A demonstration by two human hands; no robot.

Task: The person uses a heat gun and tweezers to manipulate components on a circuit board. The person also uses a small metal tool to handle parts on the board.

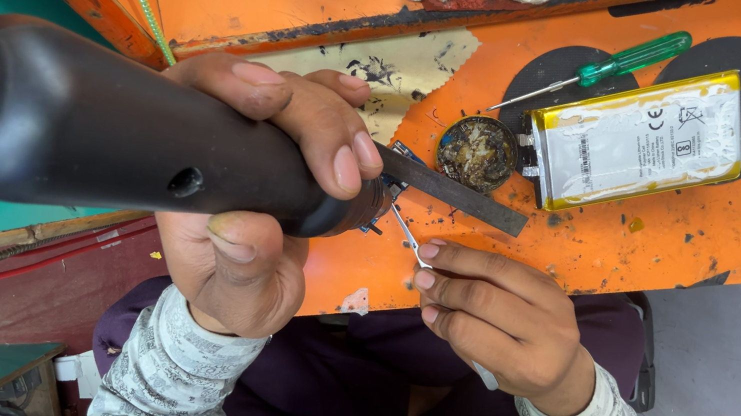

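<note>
Left hand (262, 189) is wrapped tight round the thick black handle of a hot-air gun (138, 142), thumb below, fingers curled over the top, nozzle aimed down at a small part (386, 190) sitting at the front edge of the orange bench (691, 234). Right hand (502, 323) pinches slim metal tweezers (408, 237), fingers closed on them, tips reaching in right under the nozzle. That little part is mostly hidden by the gun's mouth; only a dark, bluish corner shows, so how it's built I cannot tell. By my reading the work sits midway: the part is not yet lifted, tweezers poised on it, heat on top. Just beside it lies a flat dark metal strip (454, 192), matte and straight. Behind that, a round tin (477, 153) of crusty, brownish paste, touching a flat silvery battery pouch (642, 139) with yellow taped edges, smooth and slightly puffy. A green-handled screwdriver (608, 67), translucent plastic grip and thin steel shaft, rests on black round pads. A cream cloth (395, 70), spotted with dark specks, lies further back. The bench paint is scuffed and scorched.
</note>
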